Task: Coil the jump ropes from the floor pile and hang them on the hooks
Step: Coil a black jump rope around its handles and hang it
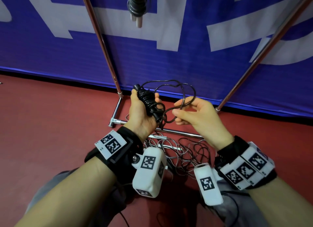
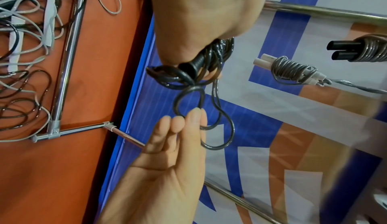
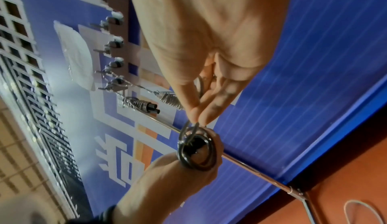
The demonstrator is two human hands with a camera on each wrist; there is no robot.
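Observation:
My left hand [image 1: 144, 106] grips a black jump rope [image 1: 149, 99], its cord wound in several turns round the black handles [image 2: 193, 65]. A loose loop of the same cord [image 1: 174, 88] arcs out to the right. My right hand [image 1: 188, 111] pinches that loop between thumb and fingertips [image 2: 196, 118], close beside the bundle [image 3: 196, 151]. On the floor below my wrists lies the pile of tangled ropes [image 1: 183, 152], black and grey with white handles. A coiled rope with white handles [image 1: 137, 5] hangs above; a second one with black handles [image 2: 356, 50] hangs beside it.
A chrome rack stands ahead: two slanted poles [image 1: 101, 44] and a base bar [image 1: 169, 131] on the red floor [image 1: 50, 125]. A blue banner [image 1: 186, 60] with white lettering is behind it. A row of hooks [image 3: 114, 40] shows in the right wrist view.

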